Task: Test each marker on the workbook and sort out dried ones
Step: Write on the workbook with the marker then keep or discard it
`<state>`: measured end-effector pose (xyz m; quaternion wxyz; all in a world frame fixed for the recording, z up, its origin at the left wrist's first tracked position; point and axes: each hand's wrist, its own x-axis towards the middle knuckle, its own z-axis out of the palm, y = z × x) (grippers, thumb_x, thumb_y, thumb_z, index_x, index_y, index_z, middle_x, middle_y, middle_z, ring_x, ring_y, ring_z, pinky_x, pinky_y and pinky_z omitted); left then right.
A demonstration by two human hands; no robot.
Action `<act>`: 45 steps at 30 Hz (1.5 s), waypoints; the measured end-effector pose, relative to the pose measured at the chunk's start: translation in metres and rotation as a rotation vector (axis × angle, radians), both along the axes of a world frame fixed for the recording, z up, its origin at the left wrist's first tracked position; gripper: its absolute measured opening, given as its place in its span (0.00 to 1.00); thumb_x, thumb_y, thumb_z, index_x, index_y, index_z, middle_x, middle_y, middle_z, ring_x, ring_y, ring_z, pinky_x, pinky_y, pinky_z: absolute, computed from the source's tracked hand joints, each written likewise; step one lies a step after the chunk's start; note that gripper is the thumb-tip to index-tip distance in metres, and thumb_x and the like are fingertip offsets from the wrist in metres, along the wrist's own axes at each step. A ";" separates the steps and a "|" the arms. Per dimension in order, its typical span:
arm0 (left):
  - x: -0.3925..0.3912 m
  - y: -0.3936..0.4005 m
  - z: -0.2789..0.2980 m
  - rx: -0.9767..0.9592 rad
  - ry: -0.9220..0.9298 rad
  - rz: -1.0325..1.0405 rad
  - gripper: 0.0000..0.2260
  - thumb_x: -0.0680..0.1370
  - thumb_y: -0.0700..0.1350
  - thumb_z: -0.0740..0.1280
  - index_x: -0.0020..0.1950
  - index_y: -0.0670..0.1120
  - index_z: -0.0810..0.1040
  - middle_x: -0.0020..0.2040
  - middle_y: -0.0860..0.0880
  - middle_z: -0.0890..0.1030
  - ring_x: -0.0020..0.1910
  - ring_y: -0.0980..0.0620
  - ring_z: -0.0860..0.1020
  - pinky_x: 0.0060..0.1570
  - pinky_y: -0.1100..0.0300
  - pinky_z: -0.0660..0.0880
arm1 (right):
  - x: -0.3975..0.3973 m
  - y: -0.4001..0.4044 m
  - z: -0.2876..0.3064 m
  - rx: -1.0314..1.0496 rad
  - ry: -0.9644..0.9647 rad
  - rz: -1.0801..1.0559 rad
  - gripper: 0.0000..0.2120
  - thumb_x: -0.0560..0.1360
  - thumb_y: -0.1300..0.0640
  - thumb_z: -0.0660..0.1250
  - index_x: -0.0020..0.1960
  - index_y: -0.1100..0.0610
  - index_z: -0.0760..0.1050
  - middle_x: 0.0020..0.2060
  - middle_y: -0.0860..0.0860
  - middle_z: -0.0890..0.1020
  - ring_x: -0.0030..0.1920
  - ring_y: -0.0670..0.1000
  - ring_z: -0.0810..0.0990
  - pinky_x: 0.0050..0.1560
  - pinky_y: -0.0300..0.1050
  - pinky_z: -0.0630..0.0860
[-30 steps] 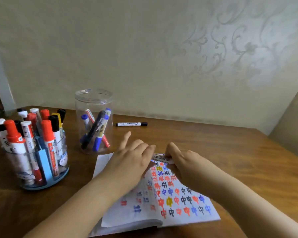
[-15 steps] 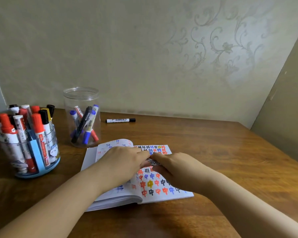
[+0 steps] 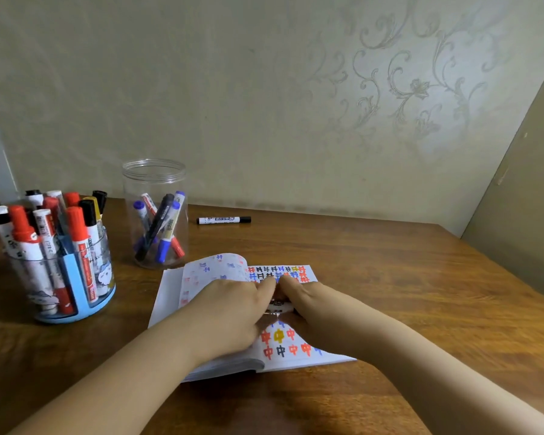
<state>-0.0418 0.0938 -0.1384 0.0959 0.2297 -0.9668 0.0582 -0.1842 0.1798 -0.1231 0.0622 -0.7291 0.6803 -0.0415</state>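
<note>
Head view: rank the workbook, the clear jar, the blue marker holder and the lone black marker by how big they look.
1. workbook
2. blue marker holder and clear jar: look alike, unranked
3. lone black marker

Both hands [image 3: 275,304] grip a marker [image 3: 279,306] over the workbook [image 3: 296,353].
</note>
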 end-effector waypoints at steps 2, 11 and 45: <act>-0.001 -0.002 -0.001 -0.011 0.005 0.011 0.12 0.82 0.51 0.53 0.64 0.49 0.64 0.56 0.49 0.77 0.50 0.51 0.77 0.40 0.60 0.67 | 0.000 -0.001 0.000 0.002 0.016 0.015 0.08 0.81 0.52 0.57 0.58 0.55 0.65 0.48 0.53 0.78 0.40 0.52 0.75 0.40 0.49 0.74; 0.011 -0.008 0.004 0.237 0.033 -0.043 0.13 0.81 0.55 0.53 0.60 0.53 0.71 0.57 0.53 0.78 0.50 0.55 0.75 0.44 0.62 0.69 | -0.008 -0.002 -0.011 -0.160 0.047 0.192 0.13 0.82 0.49 0.53 0.60 0.53 0.71 0.44 0.52 0.81 0.38 0.52 0.76 0.37 0.45 0.71; -0.015 0.009 0.005 0.819 0.537 0.148 0.10 0.80 0.53 0.60 0.45 0.51 0.78 0.32 0.51 0.77 0.29 0.57 0.73 0.31 0.65 0.67 | -0.023 0.004 -0.024 -0.708 -0.013 0.058 0.17 0.75 0.58 0.66 0.63 0.51 0.73 0.43 0.43 0.81 0.41 0.44 0.77 0.39 0.36 0.74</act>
